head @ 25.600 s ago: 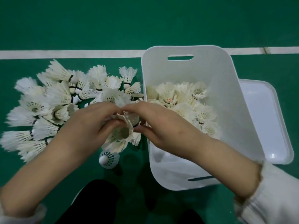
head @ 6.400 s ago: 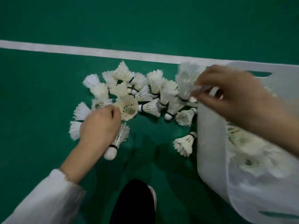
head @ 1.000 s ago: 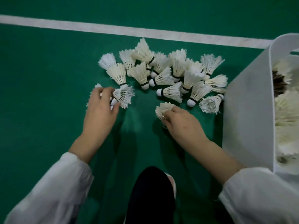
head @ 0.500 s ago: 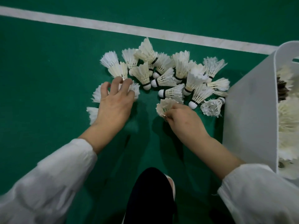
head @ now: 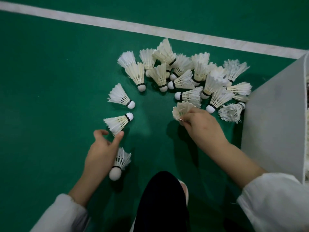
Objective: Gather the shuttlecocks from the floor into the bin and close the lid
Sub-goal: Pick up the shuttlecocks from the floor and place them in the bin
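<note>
A green court floor [head: 50,81] (matte) crossed by a white line [head: 117,25].

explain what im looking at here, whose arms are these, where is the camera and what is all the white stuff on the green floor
There is no machine here. A person wears one camera on the head, and it looks down at their own two hands. That is the only view.

On the green court floor lies a heap of shuttlecocks, with a white line beyond it. The pale wall at the right is the bin they go into.

The right hand pinches a held shuttlecock. The left hand reaches toward a loose shuttlecock, thumb and finger apart. A half-hidden shuttlecock sits partly under that hand. I cannot tell whether it is held.
</note>
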### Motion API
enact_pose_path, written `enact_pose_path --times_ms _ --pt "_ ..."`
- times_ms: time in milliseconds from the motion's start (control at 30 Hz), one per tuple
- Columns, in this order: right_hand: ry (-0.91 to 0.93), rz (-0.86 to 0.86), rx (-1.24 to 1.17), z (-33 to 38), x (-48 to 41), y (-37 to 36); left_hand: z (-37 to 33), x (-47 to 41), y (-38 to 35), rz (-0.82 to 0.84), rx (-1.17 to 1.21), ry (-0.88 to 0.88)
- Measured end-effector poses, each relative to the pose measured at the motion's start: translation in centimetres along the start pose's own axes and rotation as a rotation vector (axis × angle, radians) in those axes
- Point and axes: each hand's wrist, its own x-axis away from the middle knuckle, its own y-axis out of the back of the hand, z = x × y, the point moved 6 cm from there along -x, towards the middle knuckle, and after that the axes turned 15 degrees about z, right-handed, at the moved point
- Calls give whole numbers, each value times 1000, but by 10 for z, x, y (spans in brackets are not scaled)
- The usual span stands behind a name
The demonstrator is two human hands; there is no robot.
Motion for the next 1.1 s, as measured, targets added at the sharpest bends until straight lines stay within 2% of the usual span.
enact_pose_path --times_ms 67,167,400,567,700,800,933,1100 --pt "6 -7 6 0 0 0 10 -12 -5 6 129 57" --pt "6 -12 18 -1 -1 -1 10 -27 -4 -54 259 2" --pt "13 -28 24 -4 -2 0 -21 -8 9 -178 213 -223" --pt "12 -54 -2 -3 2 3 -50 13 9 -102 299 -330" --pt "20 -129 -102 4 14 37 -85 27 14 -87 312 -426" --pt "58 -170 -92 6 35 87 -122 44 15 -65 212 -537" --pt "72 -233 -69 -17 87 160 -183 73 2 -76 -121 -766" --pt "-139 -410 -177 -105 161 202 -243 102 -36 -83 -395 -1055"
